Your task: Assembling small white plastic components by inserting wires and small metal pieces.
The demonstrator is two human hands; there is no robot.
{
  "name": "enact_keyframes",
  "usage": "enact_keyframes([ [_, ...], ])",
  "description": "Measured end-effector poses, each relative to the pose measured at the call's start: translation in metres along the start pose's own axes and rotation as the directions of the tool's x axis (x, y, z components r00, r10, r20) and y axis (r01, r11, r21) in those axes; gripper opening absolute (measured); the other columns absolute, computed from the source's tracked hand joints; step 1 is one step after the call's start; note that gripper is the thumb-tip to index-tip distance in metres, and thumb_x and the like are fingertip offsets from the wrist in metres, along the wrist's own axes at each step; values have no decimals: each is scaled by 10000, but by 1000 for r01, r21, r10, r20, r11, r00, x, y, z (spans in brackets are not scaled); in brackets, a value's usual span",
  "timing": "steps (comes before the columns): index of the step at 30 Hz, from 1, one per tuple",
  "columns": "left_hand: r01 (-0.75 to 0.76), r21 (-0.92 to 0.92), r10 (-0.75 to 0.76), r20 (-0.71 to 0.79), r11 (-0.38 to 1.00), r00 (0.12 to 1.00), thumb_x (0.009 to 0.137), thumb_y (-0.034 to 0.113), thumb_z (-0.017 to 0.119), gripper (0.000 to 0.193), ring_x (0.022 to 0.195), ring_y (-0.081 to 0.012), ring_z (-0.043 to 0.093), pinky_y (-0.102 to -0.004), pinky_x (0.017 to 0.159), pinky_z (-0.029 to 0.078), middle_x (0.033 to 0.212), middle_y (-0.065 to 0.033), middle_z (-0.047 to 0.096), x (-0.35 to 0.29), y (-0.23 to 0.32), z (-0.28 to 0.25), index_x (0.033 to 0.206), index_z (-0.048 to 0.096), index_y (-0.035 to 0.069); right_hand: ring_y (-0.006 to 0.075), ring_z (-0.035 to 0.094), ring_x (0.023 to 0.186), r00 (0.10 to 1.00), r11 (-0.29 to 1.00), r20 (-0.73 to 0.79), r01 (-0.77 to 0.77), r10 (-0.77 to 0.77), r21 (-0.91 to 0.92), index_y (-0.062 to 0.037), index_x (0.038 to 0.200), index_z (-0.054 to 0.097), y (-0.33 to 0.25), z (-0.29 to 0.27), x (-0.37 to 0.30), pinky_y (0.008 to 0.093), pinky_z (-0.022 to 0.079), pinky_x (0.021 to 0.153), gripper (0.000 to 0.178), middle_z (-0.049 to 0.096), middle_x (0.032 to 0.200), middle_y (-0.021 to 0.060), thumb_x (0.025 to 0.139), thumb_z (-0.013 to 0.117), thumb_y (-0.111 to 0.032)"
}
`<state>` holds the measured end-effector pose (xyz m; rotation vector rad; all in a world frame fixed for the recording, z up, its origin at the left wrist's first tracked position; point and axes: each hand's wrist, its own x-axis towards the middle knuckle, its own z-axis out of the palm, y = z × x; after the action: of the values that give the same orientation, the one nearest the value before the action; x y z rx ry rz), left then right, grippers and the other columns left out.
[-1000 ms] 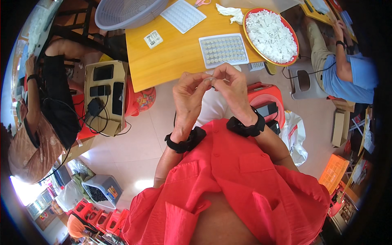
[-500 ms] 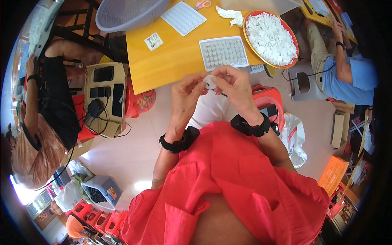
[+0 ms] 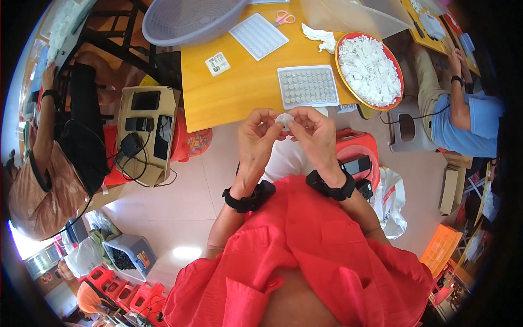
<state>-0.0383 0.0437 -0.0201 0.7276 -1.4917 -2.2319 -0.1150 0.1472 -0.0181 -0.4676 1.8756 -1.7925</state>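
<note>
Between the fingertips of both hands is a small white round disc (image 3: 284, 119), held up just in front of the table edge. My left hand (image 3: 255, 140) pinches its left side with thumb and forefinger. Its right side is gripped the same way by my right hand (image 3: 317, 134). Small marks show on the disc's face, too fine to make out. Just beyond the hands, a white tray (image 3: 310, 105) holds rows of round greyish pieces. To its right, a red plate with a yellow rim (image 3: 342, 75) is heaped with small white plastic parts.
The yellow table (image 3: 245, 82) also carries a grey basket (image 3: 196, 24), a white celled tray (image 3: 259, 36), pink scissors (image 3: 285, 18), a white cloth (image 3: 320, 37) and a small white square piece (image 3: 217, 64). A cardboard box (image 3: 126, 103) holds phones. People sit left and right.
The whole view has shifted, with the table now further right and lower. Both hands keep hold of the disc; its dark spot is less plain, and the fingers have shifted slightly around it.
</note>
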Motion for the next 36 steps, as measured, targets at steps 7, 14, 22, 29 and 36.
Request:
enact_keyframes([
  [7,-79,86,81,-14,993,997,813,-19,555,121,733,-126,592,-244,646,512,811,-44,559,0,-11,3,925,519,8,49,519,561,999,998,-19,37,-38,-48,9,842,607,1,3,3,186,411,503,71,562,630,8,773,609,-11],
  [14,-160,221,156,39,962,987,788,-43,566,210,739,-137,607,-251,661,510,818,-61,590,2,-7,-1,991,528,-6,62,557,571,996,996,-39,86,-86,13,13,855,613,1,0,9,193,429,519,85,589,631,30,772,605,-1],
  [22,-317,546,338,65,776,939,712,-63,591,259,659,-183,634,-283,632,527,784,-119,619,-5,10,9,968,566,-26,132,589,601,985,977,-43,159,-167,-145,20,868,638,-6,-3,3,237,453,546,126,611,720,98,746,636,-13],
  [29,-446,649,459,165,617,873,677,-27,622,303,622,-207,618,-286,587,512,717,-118,588,-1,1,3,976,579,-10,185,580,579,962,949,-58,252,-267,-187,13,866,640,-8,2,-1,260,449,543,124,598,716,123,744,622,1],
  [36,-424,739,450,183,524,874,684,-46,620,283,643,-171,641,-263,606,531,729,-112,614,-1,-1,2,964,589,-21,251,574,607,942,882,4,316,-336,-350,13,860,620,-13,2,-2,320,441,541,119,587,732,141,742,600,19],
])
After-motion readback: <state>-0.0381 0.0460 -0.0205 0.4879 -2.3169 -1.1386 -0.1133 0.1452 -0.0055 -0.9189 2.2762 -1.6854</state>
